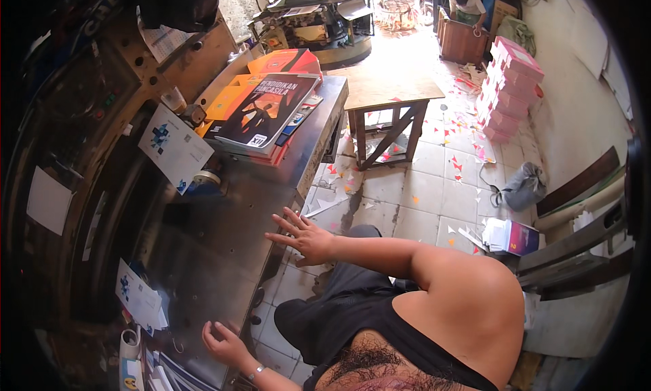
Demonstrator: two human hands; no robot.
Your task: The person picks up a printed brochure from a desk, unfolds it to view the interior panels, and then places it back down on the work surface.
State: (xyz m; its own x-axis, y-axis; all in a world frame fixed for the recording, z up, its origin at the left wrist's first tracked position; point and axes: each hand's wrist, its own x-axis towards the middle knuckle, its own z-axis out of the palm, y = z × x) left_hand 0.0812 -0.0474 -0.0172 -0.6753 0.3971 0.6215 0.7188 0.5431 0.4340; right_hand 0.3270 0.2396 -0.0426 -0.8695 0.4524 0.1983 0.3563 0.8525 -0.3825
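Over the front edge of a dark metal worktable (230, 232), my right hand (302, 240) is stretched out with fingers spread and nothing in it. My left hand (225, 347), wearing a metal band at the wrist, hovers by the table's lower part. Its fingers are loosely curled and apart, holding nothing. White printed sheets (137, 296) with blue patterns lie beyond the left hand. A similar white sheet (175, 147) leans at the machine side. Farther along the table sits a stack of books, topped by a dark-covered book (268, 113).
Orange-covered books (237, 83) stand behind the stack. A wooden stool-like table (390, 89) is past the worktable's end. Pink packages (508, 86) are piled by the right wall. Paper scraps litter the tiled floor (420, 188). Another person (468, 8) bends over a brown box at the back.
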